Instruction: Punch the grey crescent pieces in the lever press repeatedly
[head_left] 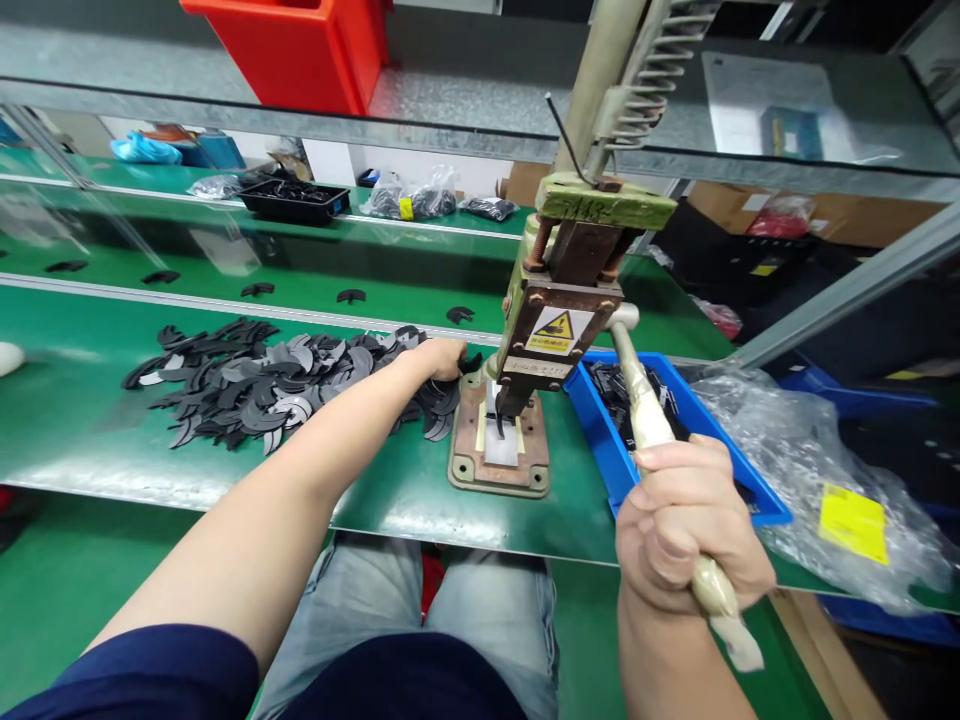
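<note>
My right hand (690, 515) is wrapped round the tape-covered lever (645, 400) of a green hand press (559, 330). Out at the far side of the bench, my left hand (441, 358) is closed with a black curved piece (471, 363) at its fingertips, just left of the press column. Its fingers are partly hidden from view. Beneath the press head, a dark part (501, 420) sits on the pale plate of the press base (469, 450). A heap of black and grey curved pieces (277, 375) spreads under and left of my left forearm.
Right of the press stands a blue bin (731, 455) of black parts, beside a clear plastic bag (810, 470). Several curved pieces lie spaced along the green strip (300, 265) behind the bench. A red bin (300, 50) rests on the overhead shelf (465, 105); a black tray (296, 203) stands farther back.
</note>
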